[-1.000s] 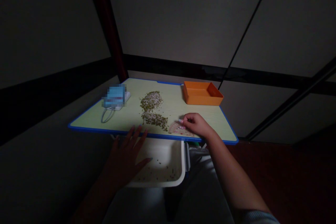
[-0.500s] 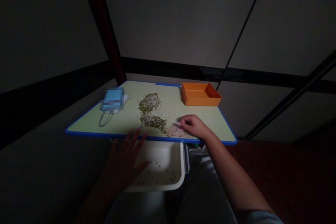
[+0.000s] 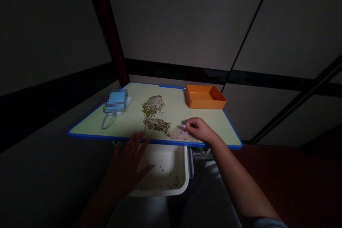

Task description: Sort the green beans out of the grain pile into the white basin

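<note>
My left hand (image 3: 130, 160) is open, fingers spread, above the white bin (image 3: 185, 171) at the table's front edge. Its fingertips lie near the blue rim. My right hand (image 3: 199, 129) is closed, thumb and forefinger pinched at the upper edge of a clear protractor (image 3: 181, 135) with pink markings. Part of the protractor is hidden under that hand. To its left on the pale table (image 3: 128, 124) lie two touching heaps of small grains, a far pile (image 3: 153, 105) and a near pile (image 3: 157, 124), mixed green-brown and whitish.
An orange open box (image 3: 207, 104) stands at the table's back right. At the left lies a blurred blue item (image 3: 117, 100) on a white device with a grey cord loop (image 3: 107, 122). A few dark bits are scattered in the bin. Wall panels rise behind the table.
The view has shifted very slightly. Both hands, the grain heaps and the protractor keep their places on and by the table.
</note>
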`<action>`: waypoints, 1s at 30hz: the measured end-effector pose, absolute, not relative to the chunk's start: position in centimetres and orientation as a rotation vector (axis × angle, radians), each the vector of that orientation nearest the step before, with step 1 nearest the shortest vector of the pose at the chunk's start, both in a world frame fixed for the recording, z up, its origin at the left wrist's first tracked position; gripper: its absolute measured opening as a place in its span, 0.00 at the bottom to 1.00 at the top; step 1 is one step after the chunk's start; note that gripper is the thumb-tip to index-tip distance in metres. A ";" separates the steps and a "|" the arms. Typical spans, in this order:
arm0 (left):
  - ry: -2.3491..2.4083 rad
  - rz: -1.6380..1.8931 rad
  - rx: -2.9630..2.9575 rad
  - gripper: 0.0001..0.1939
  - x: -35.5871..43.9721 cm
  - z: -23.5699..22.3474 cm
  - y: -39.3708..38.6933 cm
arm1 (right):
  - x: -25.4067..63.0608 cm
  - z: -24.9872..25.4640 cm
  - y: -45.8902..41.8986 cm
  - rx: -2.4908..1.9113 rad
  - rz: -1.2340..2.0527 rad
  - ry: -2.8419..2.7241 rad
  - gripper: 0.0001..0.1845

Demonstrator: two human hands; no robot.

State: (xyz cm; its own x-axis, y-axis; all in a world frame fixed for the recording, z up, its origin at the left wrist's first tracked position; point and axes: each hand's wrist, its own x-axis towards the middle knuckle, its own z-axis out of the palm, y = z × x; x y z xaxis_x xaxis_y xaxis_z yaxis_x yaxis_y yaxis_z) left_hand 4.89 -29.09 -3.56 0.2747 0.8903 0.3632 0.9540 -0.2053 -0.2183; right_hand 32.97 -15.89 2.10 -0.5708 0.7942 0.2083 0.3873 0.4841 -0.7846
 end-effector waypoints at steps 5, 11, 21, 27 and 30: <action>-1.614 -0.257 -2.140 0.41 4.7 -4.0 -29.1 | 32.9 1.6 -15.6 -1.004 0.916 -2.157 0.19; -1.592 -0.254 -2.122 0.41 4.7 -4.1 -29.1 | 32.8 1.2 -15.4 -0.986 0.873 -2.171 0.20; -1.662 -0.221 -2.143 0.40 4.8 -3.8 -29.1 | 32.6 1.5 -15.7 -0.971 0.807 -2.190 0.18; -1.679 -0.242 -2.146 0.41 4.8 -4.0 -29.1 | 32.4 1.6 -15.7 -1.029 0.683 -2.213 0.17; -1.686 -0.233 -2.149 0.41 4.8 -3.9 -29.2 | 32.4 1.6 -15.7 -1.075 0.642 -2.206 0.17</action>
State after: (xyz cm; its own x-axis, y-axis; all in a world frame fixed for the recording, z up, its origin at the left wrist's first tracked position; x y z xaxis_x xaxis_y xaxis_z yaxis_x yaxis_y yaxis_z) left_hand 4.81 -29.16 -3.94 0.2598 0.8930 0.3675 0.9591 -0.1945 -0.2054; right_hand 32.42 -15.72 1.61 -0.4953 0.8154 0.2995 0.5276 0.5563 -0.6420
